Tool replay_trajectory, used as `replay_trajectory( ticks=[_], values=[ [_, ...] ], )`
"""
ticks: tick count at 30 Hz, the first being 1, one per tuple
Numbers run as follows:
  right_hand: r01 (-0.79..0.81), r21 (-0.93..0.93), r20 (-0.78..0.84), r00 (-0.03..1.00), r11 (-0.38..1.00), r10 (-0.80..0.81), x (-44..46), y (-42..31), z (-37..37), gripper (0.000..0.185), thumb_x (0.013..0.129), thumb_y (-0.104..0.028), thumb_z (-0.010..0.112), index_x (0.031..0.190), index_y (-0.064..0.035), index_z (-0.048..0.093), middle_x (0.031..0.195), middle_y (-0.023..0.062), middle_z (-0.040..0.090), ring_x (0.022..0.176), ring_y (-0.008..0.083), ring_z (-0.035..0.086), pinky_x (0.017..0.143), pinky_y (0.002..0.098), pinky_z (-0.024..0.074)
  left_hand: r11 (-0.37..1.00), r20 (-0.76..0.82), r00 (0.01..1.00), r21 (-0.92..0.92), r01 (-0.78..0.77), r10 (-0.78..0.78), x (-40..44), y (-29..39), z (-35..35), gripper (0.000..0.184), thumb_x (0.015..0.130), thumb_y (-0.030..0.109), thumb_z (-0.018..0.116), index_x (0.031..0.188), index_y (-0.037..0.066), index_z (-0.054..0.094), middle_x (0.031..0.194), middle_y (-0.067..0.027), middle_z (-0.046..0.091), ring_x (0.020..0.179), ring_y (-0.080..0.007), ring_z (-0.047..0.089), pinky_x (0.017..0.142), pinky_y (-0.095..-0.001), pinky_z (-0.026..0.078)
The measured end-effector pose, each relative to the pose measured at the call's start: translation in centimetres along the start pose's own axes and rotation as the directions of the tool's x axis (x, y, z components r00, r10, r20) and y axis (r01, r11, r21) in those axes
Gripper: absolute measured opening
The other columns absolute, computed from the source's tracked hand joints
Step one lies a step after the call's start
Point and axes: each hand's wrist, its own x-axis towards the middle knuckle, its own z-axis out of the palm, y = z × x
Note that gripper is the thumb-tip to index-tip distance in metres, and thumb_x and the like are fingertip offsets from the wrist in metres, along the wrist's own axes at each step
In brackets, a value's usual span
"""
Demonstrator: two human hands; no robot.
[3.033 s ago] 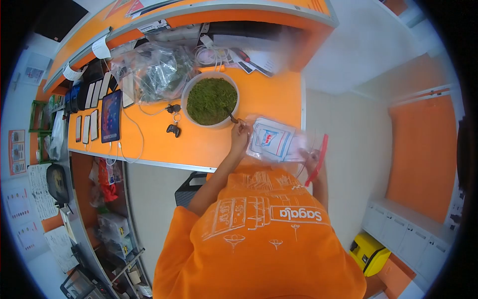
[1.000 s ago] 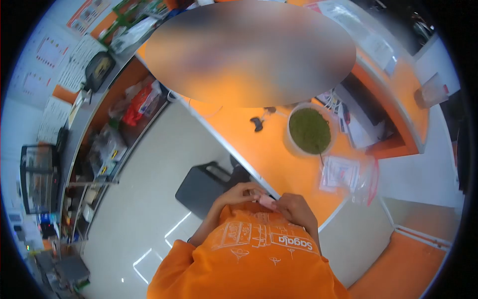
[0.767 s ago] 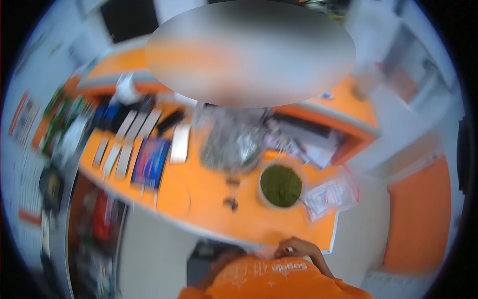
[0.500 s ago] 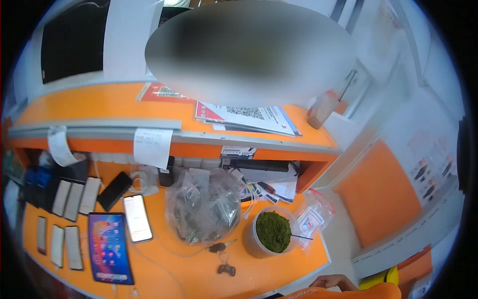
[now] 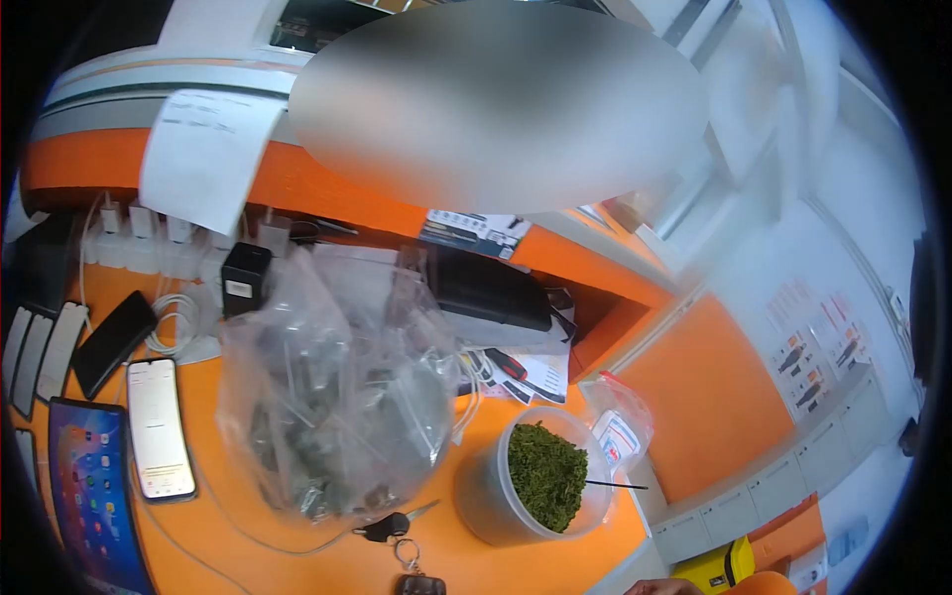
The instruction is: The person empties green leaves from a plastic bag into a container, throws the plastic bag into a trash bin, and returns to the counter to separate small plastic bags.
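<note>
Only a sliver of my right hand (image 5: 662,587) shows at the bottom edge, beside an orange sleeve (image 5: 762,585); its fingers are mostly cut off. My left hand is out of view. Nearest to the right hand stands a translucent plastic tub (image 5: 486,501) filled with chopped green leaves (image 5: 547,478), a thin dark stick poking out. Left of it lie a car key (image 5: 385,528) and a dark key fob (image 5: 420,585) on a ring. A large clear plastic bag (image 5: 337,407) of small packets fills the middle of the orange desk (image 5: 317,570).
A lit phone (image 5: 161,426), a tablet (image 5: 94,486) and a black phone (image 5: 115,342) lie at left. Chargers (image 5: 178,243), cables and a black box (image 5: 246,280) sit under the raised shelf. Beyond the tub is a clear zip bag (image 5: 623,431). A receipt (image 5: 208,154) hangs above.
The view has moved closer and tilted down, so the bag and tub look larger. Most of my right hand has slipped below the frame. The desk objects seem unmoved.
</note>
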Motion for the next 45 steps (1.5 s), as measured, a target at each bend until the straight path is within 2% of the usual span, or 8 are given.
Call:
replay_trajectory(
  ticks=[12,13,16,19,23,28,36,45],
  values=[
    [0.147,0.028,0.019,0.989,0.989,-0.147,1.3,0.3,3.9,0.079,0.052,-0.069,0.067,0.087,0.0019,0.062,0.087,0.0084,0.061,0.079,0.0148,0.054,0.073,0.0261,0.0410,0.989,0.040,0.999,0.148,0.020,-0.026,-2.4,-2.2,1.6,0.043,0.083,0.023,0.052,0.120,0.002,0.044,0.115,-0.0155,0.050,0.110,-0.0229,0.044,0.094,-0.0368,0.033],
    [0.154,-0.025,-0.043,0.987,0.988,-0.155,1.5,0.5,4.8,0.023,0.073,-0.019,0.062,0.085,0.0000,0.064,0.077,0.0004,0.060,0.072,0.0081,0.052,0.068,0.0235,0.0419,0.988,0.046,0.999,0.152,0.016,-0.023,-2.5,-2.3,1.6,0.043,0.083,0.023,0.052,0.120,0.002,0.044,0.115,-0.0157,0.050,0.110,-0.0230,0.044,0.094,-0.0369,0.033],
    [0.177,-0.053,-0.088,0.980,0.983,-0.181,2.6,2.2,6.3,0.020,0.083,-0.023,0.059,0.087,-0.0047,0.064,0.080,0.0018,0.063,0.071,0.0104,0.056,0.062,0.0264,0.0450,0.984,0.056,0.998,0.177,0.017,-0.027,-2.9,-2.9,2.0,0.044,0.083,0.023,0.053,0.121,0.002,0.043,0.116,-0.0163,0.049,0.111,-0.0233,0.043,0.095,-0.0372,0.032],
    [0.263,0.015,-0.065,0.963,0.965,-0.262,3.1,2.8,7.4,0.066,0.064,-0.064,0.061,0.090,-0.0030,0.061,0.084,0.0043,0.061,0.071,0.0125,0.056,0.056,0.0256,0.0441,0.978,0.065,0.998,0.207,0.009,-0.023,-3.3,-4.3,2.2,0.045,0.082,0.023,0.053,0.121,0.002,0.043,0.117,-0.0168,0.049,0.112,-0.0237,0.043,0.096,-0.0375,0.032],
    [0.264,0.035,-0.058,0.963,0.964,-0.261,5.2,6.7,7.5,0.015,0.078,0.006,0.052,0.090,0.0032,0.062,0.087,0.0083,0.062,0.072,0.0117,0.055,0.057,0.0237,0.0423,0.971,0.077,0.997,0.238,-0.029,0.011,-4.4,-6.8,3.2,0.046,0.082,0.022,0.053,0.122,0.002,0.042,0.118,-0.0175,0.048,0.113,-0.0242,0.042,0.097,-0.0378,0.031],
    [0.421,0.038,-0.204,0.891,0.906,-0.405,6.8,8.4,9.7,0.012,0.075,0.006,0.054,0.080,0.0003,0.063,0.080,0.0070,0.062,0.071,0.0130,0.057,0.059,0.0239,0.0447,0.948,0.087,0.992,0.297,-0.113,0.091,-6.6,-12.6,6.2,0.048,0.082,0.022,0.053,0.123,0.001,0.041,0.120,-0.0184,0.047,0.115,-0.0247,0.041,0.098,-0.0383,0.031],
    [0.575,-0.445,-0.559,0.421,0.687,-0.714,5.2,11.8,13.1,0.009,0.080,-0.004,0.058,0.074,0.0027,0.055,0.074,0.0085,0.057,0.074,0.0157,0.054,0.070,0.0272,0.0421,0.725,0.161,0.911,0.561,-0.401,0.379,-10.5,-12.6,4.8,0.062,0.080,0.042,0.054,0.129,0.010,0.035,0.129,-0.0178,0.039,0.121,-0.0330,0.037,0.096,-0.0445,0.033],
    [0.624,-0.584,-0.682,-0.030,0.520,-0.730,1.5,15.8,14.3,0.015,0.082,-0.008,0.056,0.075,0.0049,0.058,0.075,0.0096,0.059,0.071,0.0167,0.053,0.066,0.0259,0.0408,0.841,-0.129,0.898,-0.316,-0.439,0.421,-26.5,-8.4,-8.0,0.042,0.085,0.023,0.055,0.118,0.002,0.041,0.117,-0.0121,0.050,0.102,-0.0201,0.052,0.085,-0.0312,0.041]
  ],
)
